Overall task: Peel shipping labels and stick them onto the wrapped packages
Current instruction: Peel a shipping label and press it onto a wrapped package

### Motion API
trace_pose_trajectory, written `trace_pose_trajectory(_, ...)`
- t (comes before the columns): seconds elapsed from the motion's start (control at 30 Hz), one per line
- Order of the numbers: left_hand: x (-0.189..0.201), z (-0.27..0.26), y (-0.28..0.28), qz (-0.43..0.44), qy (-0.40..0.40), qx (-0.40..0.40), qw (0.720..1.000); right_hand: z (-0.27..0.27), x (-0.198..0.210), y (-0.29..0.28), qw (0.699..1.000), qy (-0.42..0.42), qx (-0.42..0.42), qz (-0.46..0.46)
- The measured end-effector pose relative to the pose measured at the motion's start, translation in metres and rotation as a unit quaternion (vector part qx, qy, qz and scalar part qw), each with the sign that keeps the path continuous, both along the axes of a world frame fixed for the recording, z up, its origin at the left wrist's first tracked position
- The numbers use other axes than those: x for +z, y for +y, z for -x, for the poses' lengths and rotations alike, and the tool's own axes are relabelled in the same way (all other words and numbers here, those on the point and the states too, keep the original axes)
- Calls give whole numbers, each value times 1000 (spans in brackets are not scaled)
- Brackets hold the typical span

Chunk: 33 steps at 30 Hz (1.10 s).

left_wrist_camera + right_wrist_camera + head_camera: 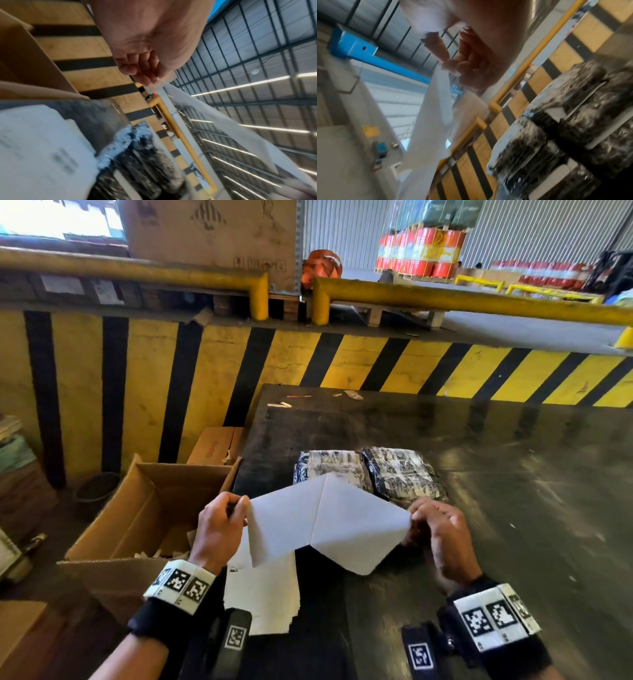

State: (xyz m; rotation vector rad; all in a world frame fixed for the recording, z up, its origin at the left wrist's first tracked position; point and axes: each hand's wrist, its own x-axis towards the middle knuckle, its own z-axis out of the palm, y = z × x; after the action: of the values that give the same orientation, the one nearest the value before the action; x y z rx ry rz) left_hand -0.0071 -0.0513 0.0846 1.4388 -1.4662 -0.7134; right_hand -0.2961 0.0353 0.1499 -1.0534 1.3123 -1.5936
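Observation:
Above the table's near edge I hold a white label sheet that splits into two layers joined along a middle line. My left hand pinches the left layer's corner, and my right hand pinches the right layer's corner. The left wrist view shows my left hand pinching the sheet; the right wrist view shows my right hand pinching the sheet. Just beyond it, two packages wrapped in black film lie side by side. A stack of white label sheets lies under my left wrist.
An open cardboard box with paper scraps stands left of the dark table. A yellow-and-black striped wall with yellow rails runs behind. Small scraps lie at the table's far edge.

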Motion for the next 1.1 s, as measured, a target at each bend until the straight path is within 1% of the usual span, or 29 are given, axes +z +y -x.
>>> trace_pose_trajectory(0.07, -9, -16, -7, -23, -19, 33, 999, 17, 6, 1, 998, -39, -52, 12)
trace_pose_trajectory(0.13, -14, -28, -12, -43, -13, 70, 997, 35, 13, 2, 994, -64, -87, 30)
trace_pose_trajectory(0.2, -12, -31, -10, -22, 11, 80, 997, 48, 17, 2, 994, -55, -80, 41)
trace_pose_trajectory(0.3, 3, -16, 0, 44, 85, 31, 995, 45, 13, -1, 998, 35, -42, 25)
trace_pose_trajectory(0.37, 15, -2, 7, 62, 113, -18, 992, 31, 2, -5, 996, 89, -7, -19)
trace_pose_trajectory(0.4, 20, 4, 9, 64, 129, -42, 989, 22, -6, -8, 990, 129, 25, -46)
trace_pose_trajectory(0.43, 24, 10, 10, 64, 143, -58, 986, 15, -16, -11, 977, 186, 66, -80)
trace_pose_trajectory(0.47, 26, 15, 11, 64, 152, -66, 984, 7, -29, -14, 952, 257, 113, -123)
trace_pose_trajectory(0.53, 28, 21, 13, 69, 164, -69, 982, -7, -56, -19, 877, 382, 216, -196)
trace_pose_trajectory(0.57, 28, 24, 15, 71, 174, -70, 980, -14, -68, -19, 840, 428, 258, -213)
trace_pose_trajectory(0.6, 28, 27, 18, 69, 185, -72, 978, -22, -79, -18, 810, 459, 290, -221)
trace_pose_trajectory(0.63, 27, 30, 21, 66, 196, -73, 976, -29, -89, -17, 790, 476, 311, -227)
trace_pose_trajectory(0.67, 28, 33, 25, 63, 210, -75, 973, -37, -98, -16, 780, 482, 326, -230)
trace_pose_trajectory(0.73, 27, 38, 32, 56, 234, -75, 968, -49, -118, -15, 777, 468, 341, -246)
trace_pose_trajectory(0.8, 26, 43, 38, 52, 241, -77, 966, -59, -134, -17, 771, 466, 345, -264)
trace_pose_trajectory(0.87, 23, 46, 42, 56, 239, -77, 966, -70, -144, -16, 755, 489, 352, -259)
trace_pose_trajectory(0.97, 21, 50, 46, 74, 213, -84, 971, -78, -156, -14, 720, 540, 355, -253)
trace_pose_trajectory(1.0, 22, 52, 48, 81, 206, -90, 971, -78, -158, -14, 724, 539, 349, -254)
trace_pose_trajectory(1.03, 23, 54, 49, 90, 200, -97, 971, -76, -158, -16, 744, 520, 339, -247)
trace_pose_trajectory(1.07, 24, 56, 50, 98, 193, -103, 971, -75, -153, -17, 784, 473, 325, -237)
trace_pose_trajectory(1.1, 25, 59, 51, 106, 186, -107, 971, -74, -143, -18, 842, 391, 299, -220)
